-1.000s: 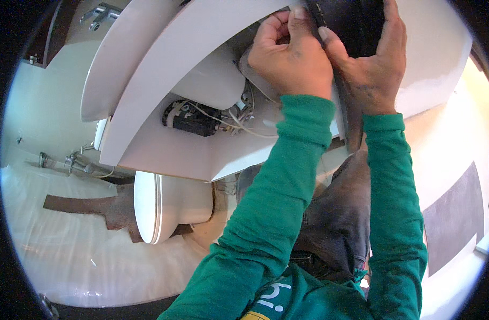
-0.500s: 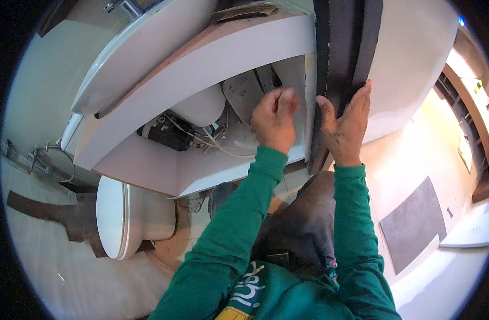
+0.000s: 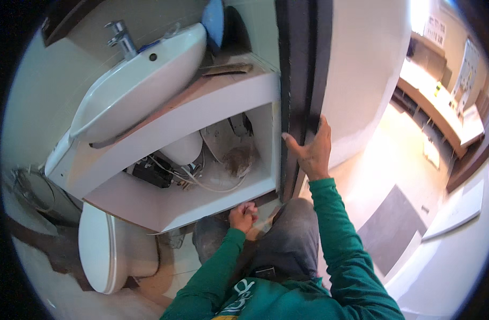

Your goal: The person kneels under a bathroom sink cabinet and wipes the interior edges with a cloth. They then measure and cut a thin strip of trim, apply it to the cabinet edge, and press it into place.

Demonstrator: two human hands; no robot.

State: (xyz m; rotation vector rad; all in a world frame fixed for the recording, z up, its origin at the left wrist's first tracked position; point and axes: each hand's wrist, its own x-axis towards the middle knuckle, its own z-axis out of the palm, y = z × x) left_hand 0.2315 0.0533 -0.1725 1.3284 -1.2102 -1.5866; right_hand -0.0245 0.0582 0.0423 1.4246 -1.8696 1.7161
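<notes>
My left hand [image 3: 243,217] is low in front of the open vanity cabinet [image 3: 172,136], just above my knees. Its fingers are curled in, and whatever they may hold is hidden. Against the dark door frame [image 3: 304,69], my right hand [image 3: 313,154] rests with thumb and fingers spread and nothing in its grip. Inside the cabinet sit a black device [image 3: 152,172], a rounded white vessel [image 3: 183,151] and a looped white hose [image 3: 220,190]. A brownish patch of debris [image 3: 238,160] lies near the cabinet's right end.
A white washbasin [image 3: 143,85] with a chrome tap [image 3: 121,40] stands on the cabinet top. The toilet [image 3: 97,248] is at lower left. Right of the door frame, a grey sheet [image 3: 392,229] lies on the floor, with a long wooden counter [image 3: 434,106] beyond.
My left hand has dropped from the cabinet opening to near my knees. My right hand stays on the door frame. The view has tilted up, showing more of the basin and tap.
</notes>
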